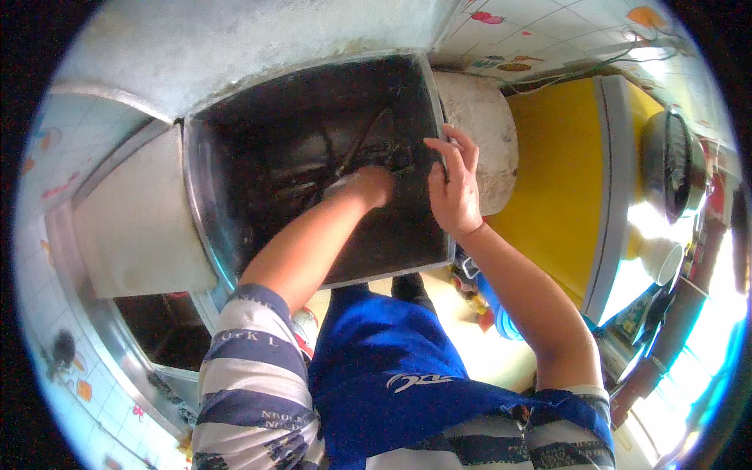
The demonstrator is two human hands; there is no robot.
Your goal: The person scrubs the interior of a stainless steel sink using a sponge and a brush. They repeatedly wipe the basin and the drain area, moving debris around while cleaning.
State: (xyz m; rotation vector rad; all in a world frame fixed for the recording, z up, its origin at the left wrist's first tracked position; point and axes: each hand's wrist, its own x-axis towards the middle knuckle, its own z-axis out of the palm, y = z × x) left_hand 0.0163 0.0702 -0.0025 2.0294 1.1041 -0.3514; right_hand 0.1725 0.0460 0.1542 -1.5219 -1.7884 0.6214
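Before me is a deep, dark metal box (376,235) with a pale rim. My left hand (376,185) reaches down inside it, bent at the wrist. Its fingers are hidden in the dark, so what they touch or hold cannot be seen. Thin rod-like shapes (361,138) show dimly beside and beyond that hand, but they are too dark to name. My right hand (458,188) is at the box's right rim (433,100), its fingers apart and slightly bent across the edge. Nothing shows between its thumb and forefinger.
A whitish rounded block (482,141) adjoins the right rim. Beyond it stands a yellow cabinet (546,188) with grey trim, carrying a metal pot (672,164) and a white bowl (670,264). A pale panel (135,217) lies left. Tiled walls (529,35) surround the space.
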